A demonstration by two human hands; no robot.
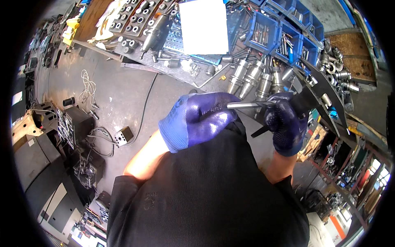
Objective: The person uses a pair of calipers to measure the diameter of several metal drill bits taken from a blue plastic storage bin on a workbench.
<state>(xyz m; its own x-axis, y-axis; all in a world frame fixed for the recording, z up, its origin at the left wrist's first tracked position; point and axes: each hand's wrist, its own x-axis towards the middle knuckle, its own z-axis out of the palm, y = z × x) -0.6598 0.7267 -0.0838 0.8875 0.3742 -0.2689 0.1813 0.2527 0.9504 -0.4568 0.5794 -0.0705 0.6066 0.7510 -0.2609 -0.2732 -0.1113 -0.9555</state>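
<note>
My left hand (201,115), in a blue and purple coated glove, is closed round one end of a steel cutting bit (245,105). Its smooth round shank points right, and the darker, seemingly fluted end meets the fingers of my right hand (286,123). That hand wears a matching glove and is closed on a large dark caliper (305,101). The caliper's beam sticks out below the fingers on the left, while its pointed jaws extend to the right. Most of the beam is hidden in the grip. Both hands are in front of my body, near the bench edge.
Ahead on the bench stand several tool holders (238,76), blue bins (263,33) of bits, a white sheet (203,26) and a rack of collets (135,18). A hex key (207,80) lies near the edge. On the floor at left are cables (88,88) and a metal block (123,136).
</note>
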